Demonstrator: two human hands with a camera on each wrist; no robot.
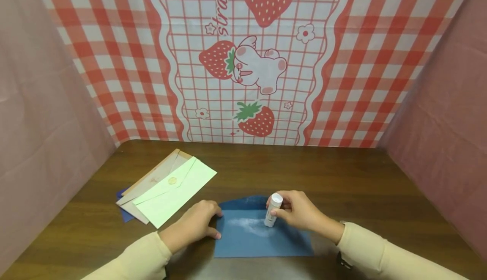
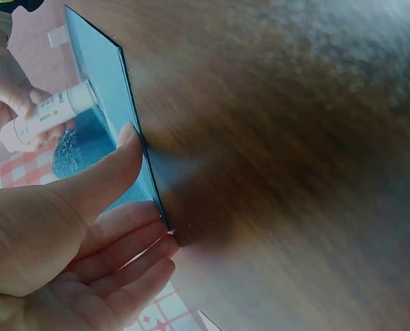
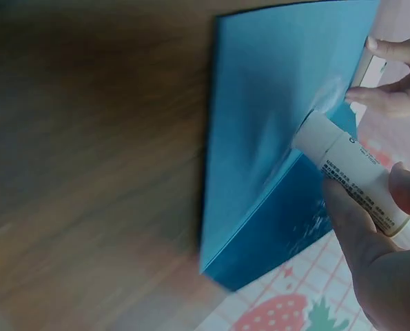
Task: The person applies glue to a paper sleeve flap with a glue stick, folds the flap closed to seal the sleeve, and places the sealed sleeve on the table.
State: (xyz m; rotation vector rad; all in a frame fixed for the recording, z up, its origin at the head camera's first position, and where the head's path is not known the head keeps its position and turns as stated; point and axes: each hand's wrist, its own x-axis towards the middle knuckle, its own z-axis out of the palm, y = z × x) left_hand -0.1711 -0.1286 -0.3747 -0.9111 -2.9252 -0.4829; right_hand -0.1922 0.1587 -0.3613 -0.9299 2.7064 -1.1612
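A blue envelope [image 1: 258, 244] lies on the table with its darker flap opened away from the person. Whitish glue smears mark its body and its flap. My right hand [image 1: 298, 210] grips a white glue stick [image 1: 273, 210], its lower end down on the envelope near the fold; the right wrist view shows small print on the tube [image 3: 356, 176]. At the envelope's left edge rests my left hand [image 1: 195, 223], thumb on top of the paper and the other fingers extended along the edge, as the left wrist view shows.
To the left lies a fanned pile of envelopes: a pale green one [image 1: 175, 191] with a round seal on top, then a greyish one [image 1: 131, 201], with orange and dark blue [image 1: 125, 215] edges beneath. A strawberry-print checked cloth [image 1: 258, 119] hangs behind the brown table [image 1: 342, 174].
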